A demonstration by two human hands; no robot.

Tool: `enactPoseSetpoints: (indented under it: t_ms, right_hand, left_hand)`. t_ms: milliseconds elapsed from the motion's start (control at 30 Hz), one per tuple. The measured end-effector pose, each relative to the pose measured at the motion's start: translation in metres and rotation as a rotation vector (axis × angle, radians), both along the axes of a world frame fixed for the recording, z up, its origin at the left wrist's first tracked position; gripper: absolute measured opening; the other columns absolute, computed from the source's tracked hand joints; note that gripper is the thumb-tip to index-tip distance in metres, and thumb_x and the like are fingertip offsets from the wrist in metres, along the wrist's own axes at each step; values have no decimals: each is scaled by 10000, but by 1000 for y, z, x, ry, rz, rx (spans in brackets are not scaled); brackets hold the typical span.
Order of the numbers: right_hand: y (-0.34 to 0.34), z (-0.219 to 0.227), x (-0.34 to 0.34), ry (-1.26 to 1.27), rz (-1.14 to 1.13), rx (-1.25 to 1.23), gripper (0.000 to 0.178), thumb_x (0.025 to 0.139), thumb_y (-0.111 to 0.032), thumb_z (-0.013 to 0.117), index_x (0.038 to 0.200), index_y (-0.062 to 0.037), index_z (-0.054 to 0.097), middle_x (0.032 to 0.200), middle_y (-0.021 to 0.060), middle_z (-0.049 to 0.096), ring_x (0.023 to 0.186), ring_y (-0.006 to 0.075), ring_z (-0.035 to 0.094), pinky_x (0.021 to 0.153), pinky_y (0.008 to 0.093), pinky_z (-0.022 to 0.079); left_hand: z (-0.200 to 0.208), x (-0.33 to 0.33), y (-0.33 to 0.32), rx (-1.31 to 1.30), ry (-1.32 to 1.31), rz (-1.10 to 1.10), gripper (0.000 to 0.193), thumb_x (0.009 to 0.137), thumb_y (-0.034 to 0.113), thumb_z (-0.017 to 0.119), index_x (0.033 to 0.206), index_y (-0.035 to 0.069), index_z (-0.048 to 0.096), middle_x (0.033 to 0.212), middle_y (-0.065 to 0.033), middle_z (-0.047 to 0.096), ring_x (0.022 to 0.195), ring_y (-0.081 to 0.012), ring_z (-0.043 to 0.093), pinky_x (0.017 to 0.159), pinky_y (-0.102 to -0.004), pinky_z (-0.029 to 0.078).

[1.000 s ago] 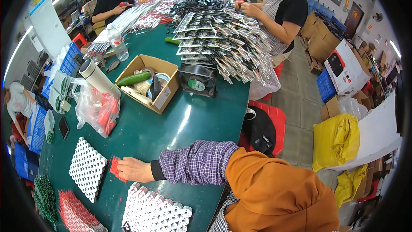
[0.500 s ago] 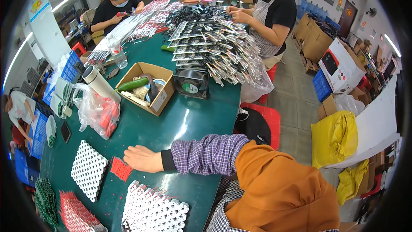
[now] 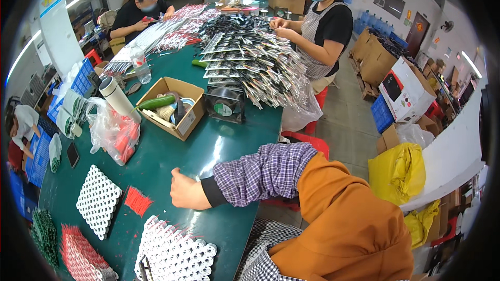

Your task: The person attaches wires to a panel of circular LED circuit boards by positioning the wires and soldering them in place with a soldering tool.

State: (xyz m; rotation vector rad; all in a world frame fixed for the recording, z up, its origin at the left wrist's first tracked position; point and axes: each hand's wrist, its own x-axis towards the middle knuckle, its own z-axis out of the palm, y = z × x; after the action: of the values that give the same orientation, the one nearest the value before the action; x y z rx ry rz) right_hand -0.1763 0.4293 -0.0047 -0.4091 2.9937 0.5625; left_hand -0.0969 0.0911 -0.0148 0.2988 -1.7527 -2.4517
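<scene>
The person's right hand (image 3: 188, 191) was over the tabletop (image 3: 190, 151), its fingers curled inward; whether the grip was pinching anything could not be told, since the fingertips were hidden. A dark cuff and a purple plaid sleeve (image 3: 265, 173) ran from the wrist up to orange cloth. Just to the left of the hand, and apart from it, a flat bundle of short red strands (image 3: 138, 201) lay on the green surface. Nearer the person was a block of white cylinders (image 3: 174, 252) with thin red strands poking out; beyond the red bundle, to the left, sat a second white block (image 3: 99, 201). Farther off stood a cardboard box (image 3: 186, 124) holding a cucumber (image 3: 156, 102), with a black fan (image 3: 224, 106) beside it.
</scene>
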Motion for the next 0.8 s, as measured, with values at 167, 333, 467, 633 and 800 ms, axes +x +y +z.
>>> enactPoseSetpoints:
  t_ms: [167, 333, 467, 633, 800]
  right_hand:
    - [-5, -9, 2, -15, -9, 79, 145, 832, -209, 666, 904, -122, 757, 876, 78, 723, 878, 271, 666, 883, 498, 436]
    - [9, -15, 6, 74, -56, 11, 114, 801, -191, 688, 871, -129, 754, 844, 51, 710, 848, 240, 652, 808, 444, 447]
    - [20, -15, 13, 83, -122, -31, 73, 730, -169, 720, 789, -128, 732, 820, 46, 695, 824, 220, 642, 718, 406, 439]
    - [40, -28, 28, 190, -162, -308, 76, 648, -123, 721, 717, -104, 695, 794, 73, 664, 835, 249, 650, 643, 373, 451]
    - [57, -37, 48, 271, -188, -391, 48, 668, -81, 699, 697, -82, 660, 787, 86, 637, 828, 272, 645, 647, 407, 483]
  left_hand:
    - [17, 12, 5, 21, 11, 33, 184, 899, 130, 697, 858, 39, 542, 730, -62, 520, 661, -153, 477, 592, -276, 383]
    - [13, 9, 8, 52, 0, -20, 185, 901, 135, 694, 858, 38, 543, 732, -61, 521, 660, -149, 474, 591, -271, 379]
    - [8, 8, 1, 76, -11, -54, 186, 904, 140, 692, 859, 38, 544, 734, -59, 521, 659, -145, 471, 589, -266, 376]
    - [3, 6, -10, 104, -19, -85, 188, 907, 147, 689, 859, 37, 545, 736, -57, 522, 658, -140, 467, 587, -260, 372]
    - [1, 6, -17, 119, -32, -119, 190, 911, 154, 686, 859, 36, 546, 739, -56, 523, 657, -135, 463, 584, -254, 368]
